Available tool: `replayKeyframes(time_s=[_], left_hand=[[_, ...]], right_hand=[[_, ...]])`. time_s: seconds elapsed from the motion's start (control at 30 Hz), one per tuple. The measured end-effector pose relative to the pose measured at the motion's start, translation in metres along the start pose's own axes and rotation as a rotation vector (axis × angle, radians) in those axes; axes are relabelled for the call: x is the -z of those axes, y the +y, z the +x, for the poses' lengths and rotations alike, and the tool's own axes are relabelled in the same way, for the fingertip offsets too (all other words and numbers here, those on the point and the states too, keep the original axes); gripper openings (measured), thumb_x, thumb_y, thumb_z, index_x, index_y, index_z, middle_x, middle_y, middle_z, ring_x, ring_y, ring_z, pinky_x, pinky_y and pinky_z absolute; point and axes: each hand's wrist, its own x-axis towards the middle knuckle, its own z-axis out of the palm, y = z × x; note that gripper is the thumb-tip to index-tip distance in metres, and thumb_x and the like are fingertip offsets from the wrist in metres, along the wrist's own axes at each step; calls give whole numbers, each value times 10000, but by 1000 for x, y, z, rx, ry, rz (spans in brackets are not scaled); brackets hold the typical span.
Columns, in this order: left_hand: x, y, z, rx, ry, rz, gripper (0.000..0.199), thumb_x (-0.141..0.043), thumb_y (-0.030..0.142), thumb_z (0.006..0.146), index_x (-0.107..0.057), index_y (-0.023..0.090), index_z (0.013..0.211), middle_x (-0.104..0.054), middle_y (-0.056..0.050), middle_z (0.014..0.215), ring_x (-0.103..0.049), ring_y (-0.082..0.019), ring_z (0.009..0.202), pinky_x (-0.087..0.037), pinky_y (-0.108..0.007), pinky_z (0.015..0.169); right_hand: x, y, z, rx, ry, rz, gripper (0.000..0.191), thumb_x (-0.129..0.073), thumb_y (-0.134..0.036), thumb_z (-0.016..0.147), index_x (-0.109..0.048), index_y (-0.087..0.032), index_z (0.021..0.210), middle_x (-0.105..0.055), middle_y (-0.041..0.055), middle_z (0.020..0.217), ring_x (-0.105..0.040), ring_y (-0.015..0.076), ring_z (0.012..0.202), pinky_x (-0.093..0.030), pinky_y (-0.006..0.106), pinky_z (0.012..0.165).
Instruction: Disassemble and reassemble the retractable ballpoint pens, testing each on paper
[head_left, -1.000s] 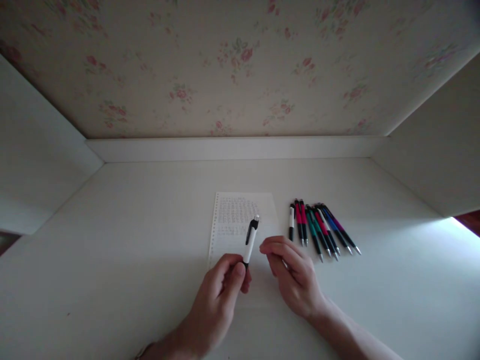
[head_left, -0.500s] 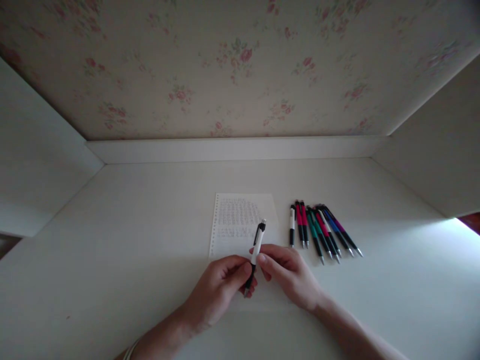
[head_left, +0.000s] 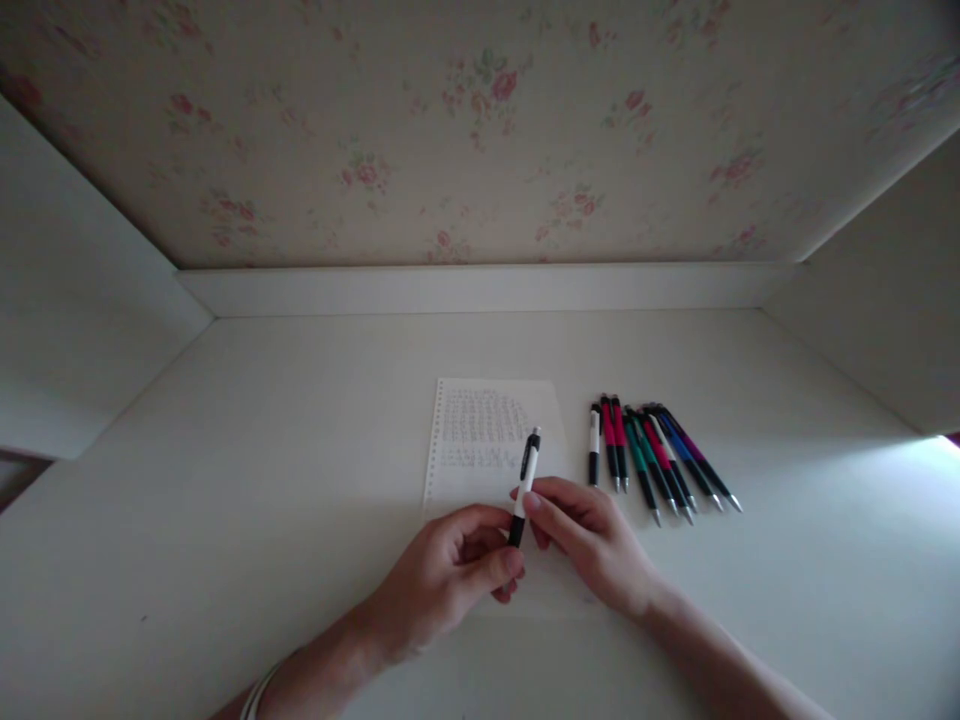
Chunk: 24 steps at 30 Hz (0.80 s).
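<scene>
A white and black ballpoint pen is held between both hands, its clicker end up and leaning slightly right. My left hand is closed around the lower black grip, with the thumb covering the pen's tip. The fingers and thumb of my right hand pinch the white barrel from the right. Beneath and behind the hands lies a sheet of paper with punched holes along its left edge and lines of handwriting. The hands hide its lower part.
Right of the paper lie several pens: a white one, pink ones, green ones, and blue and purple ones fanned out. White panels bound the desk on both sides, and a flowered wall rises behind.
My left thumb has shifted down the pen and now covers its tip, which showed before. The pen stands a little more upright. The whole view has shifted slightly.
</scene>
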Motion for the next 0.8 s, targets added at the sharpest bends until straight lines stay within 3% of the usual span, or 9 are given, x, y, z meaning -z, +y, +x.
replayKeyframes(time_s=[0.53, 0.8], left_hand=[[3, -3, 1, -8, -19, 68, 425, -753, 509, 875, -683, 126, 1043, -601, -11, 787, -556, -134, 711, -470, -267, 664], [0, 2, -1, -38, -20, 184, 385, -749, 499, 875, -692, 120, 907, -446, 41, 702, -362, -98, 642, -289, -232, 565]], right_hand=[[0, -2, -1, 60, -39, -77, 413, -498, -480, 1028, -658, -171, 807, -551, -19, 658, -505, 121, 622, -369, 252, 575], [-4, -3, -3, 221, -136, -110, 296, -519, -375, 1041, -745, -186, 1013, -729, 31, 852, -639, 140, 752, -467, 254, 695]])
